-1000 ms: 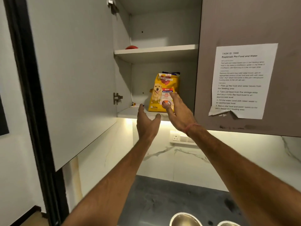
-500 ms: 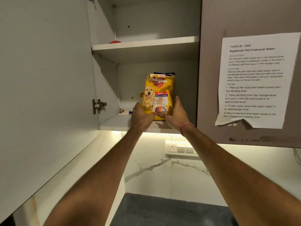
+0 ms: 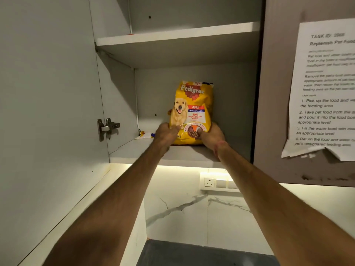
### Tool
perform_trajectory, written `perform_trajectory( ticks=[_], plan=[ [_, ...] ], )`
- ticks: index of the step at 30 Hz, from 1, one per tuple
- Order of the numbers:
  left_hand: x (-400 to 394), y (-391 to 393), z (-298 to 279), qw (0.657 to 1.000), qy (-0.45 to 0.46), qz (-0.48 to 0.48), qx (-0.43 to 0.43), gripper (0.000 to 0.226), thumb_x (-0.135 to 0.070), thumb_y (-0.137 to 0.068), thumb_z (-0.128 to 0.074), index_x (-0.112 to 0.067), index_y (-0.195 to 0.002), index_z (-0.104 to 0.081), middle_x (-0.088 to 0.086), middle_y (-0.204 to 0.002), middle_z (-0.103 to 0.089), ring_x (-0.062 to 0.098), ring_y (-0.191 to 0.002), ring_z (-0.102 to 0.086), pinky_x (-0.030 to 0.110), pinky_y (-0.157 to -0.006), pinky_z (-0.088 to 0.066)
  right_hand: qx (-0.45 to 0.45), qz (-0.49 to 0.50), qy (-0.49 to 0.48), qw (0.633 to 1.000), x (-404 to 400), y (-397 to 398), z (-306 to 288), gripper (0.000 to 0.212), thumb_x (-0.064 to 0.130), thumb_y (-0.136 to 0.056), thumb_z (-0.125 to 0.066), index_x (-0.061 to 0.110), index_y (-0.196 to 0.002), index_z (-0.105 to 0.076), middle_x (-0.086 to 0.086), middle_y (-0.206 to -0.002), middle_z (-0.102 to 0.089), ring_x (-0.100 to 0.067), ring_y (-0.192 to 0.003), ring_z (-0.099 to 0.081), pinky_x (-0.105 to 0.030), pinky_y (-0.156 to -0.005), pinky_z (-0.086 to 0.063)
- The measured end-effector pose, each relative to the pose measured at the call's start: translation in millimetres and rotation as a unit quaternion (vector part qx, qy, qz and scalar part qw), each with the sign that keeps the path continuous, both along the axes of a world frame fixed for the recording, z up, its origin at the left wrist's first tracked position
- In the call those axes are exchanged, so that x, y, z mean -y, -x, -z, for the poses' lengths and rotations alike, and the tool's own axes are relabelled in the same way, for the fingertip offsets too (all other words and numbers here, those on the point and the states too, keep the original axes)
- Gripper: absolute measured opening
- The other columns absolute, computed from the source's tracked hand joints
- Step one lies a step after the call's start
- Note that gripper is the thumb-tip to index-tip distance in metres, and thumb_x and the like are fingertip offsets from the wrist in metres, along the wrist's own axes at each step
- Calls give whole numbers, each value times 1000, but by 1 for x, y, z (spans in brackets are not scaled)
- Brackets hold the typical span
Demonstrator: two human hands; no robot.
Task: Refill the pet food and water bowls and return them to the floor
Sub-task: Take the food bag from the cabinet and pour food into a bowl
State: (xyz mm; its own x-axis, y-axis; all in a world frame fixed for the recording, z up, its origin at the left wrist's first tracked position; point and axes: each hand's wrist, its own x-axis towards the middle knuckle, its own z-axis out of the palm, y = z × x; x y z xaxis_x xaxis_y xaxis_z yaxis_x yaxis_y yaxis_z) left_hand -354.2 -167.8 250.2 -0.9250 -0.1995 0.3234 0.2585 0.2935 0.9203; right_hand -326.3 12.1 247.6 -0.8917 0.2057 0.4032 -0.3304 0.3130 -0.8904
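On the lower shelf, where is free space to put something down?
Lower shelf: bare between the bag and the right wall, and along the front left edge. Crowded at the bag's foot, where the left hand and right hand grip it; wrappers lie behind left.

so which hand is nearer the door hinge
Left. The left hand grips the dog food bag's lower left corner, on the side toward the hinge; the right hand grips its far corner.

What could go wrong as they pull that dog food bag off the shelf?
The yellow bag stands upright and both hands, left hand and right hand, grip only its base, so it might tip forward. Its top looks folded or opened, so kibble could spill. The open cabinet door hangs close beside the person.
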Motion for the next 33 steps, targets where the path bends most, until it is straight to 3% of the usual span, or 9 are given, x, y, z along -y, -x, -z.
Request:
perform_trajectory(
  ticks=[8, 12, 16, 24, 33],
  plan=[
    [10, 2, 5, 999, -12, -38, -21, 49, -43, -83, -90, -14, -122, -81, 2, -105, -83, 28, -97, -79, 52, -95, -64, -2, 21, 35, 999, -7, -4, -1, 51, 24, -94, -83, 15, -141, -65, -7, -134, -73, -29, -118, -72, -42, -100, -57],
    [9, -8, 9, 999, -21, -39, -24, 50, -43, -81, -91, -15, -121, -82, 1, -101, -84, 28, -94, -80, 52, -94, -65, 5, 36, 22, 999, -5, -13, 0, 43, 26, -89, -88, 18, -129, -73, -5, -119, -80, -26, -101, -79, -46, -98, -63],
    [11, -25, 9, 998, -27, -41, -32, 59, -53, -67, -87, -18, -114, -84, -2, -94, -84, 27, -91, -81, 52, -92, -65, -4, 49, 8, 999, -4, -32, -3, 43, 27, -88, -89, 18, -127, -75, -3, -118, -81, -24, -99, -79, -47, -95, -64],
    [14, -86, -1, 995, -27, -80, -59, 33, -40, -85, -90, -22, -112, -85, -3, -94, -83, 26, -92, -79, 50, -94, -64, -54, 81, -16, 995, 0, -90, -5, 42, 37, -91, -86, 21, -128, -78, -1, -118, -80, -20, -104, -76, -44, -96, -64],
    [21, -173, -14, 989, -65, -93, -97, 36, -38, -78, -93, -23, -110, -86, -6, -90, -84, 21, -89, -81, 47, -89, -67, -139, 86, 23, 986, 8, -163, -8, 34, 43, -90, -86, 26, -119, -83, 8, -103, -83, -10, -91, -77, -35, -91, -64]
  ],
)
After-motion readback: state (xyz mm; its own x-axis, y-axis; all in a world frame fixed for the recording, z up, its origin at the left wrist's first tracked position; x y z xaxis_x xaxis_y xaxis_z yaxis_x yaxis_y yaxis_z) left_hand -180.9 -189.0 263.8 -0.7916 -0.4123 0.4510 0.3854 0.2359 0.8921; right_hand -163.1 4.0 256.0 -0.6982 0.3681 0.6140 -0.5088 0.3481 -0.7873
